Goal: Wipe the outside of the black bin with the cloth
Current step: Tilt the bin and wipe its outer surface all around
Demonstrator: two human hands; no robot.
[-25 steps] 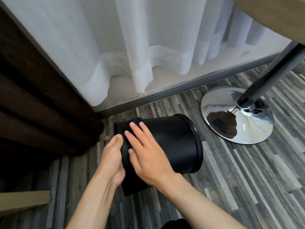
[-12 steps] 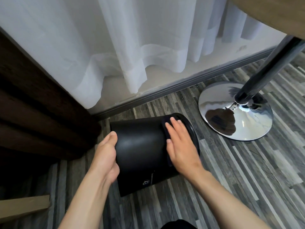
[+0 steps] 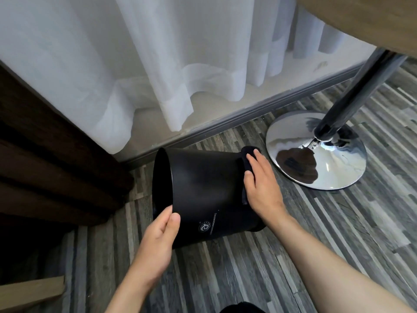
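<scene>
The black bin lies on its side on the floor, with a small white logo facing me. My left hand grips the near edge of its left end, thumb on the outer wall. My right hand lies flat with fingers together, pressing a dark cloth against the bin's right end. Most of the cloth is hidden under the palm; only its dark edges show past my fingertips and beside my thumb.
A chrome table base and its pole stand just right of the bin, under a wooden tabletop. White curtains and a grey skirting run behind. Dark wooden furniture stands on the left.
My right hand has slid the cloth along the bin's wall from the left end to the right end. My left hand moved down to grip the left edge, and the bin turned.
</scene>
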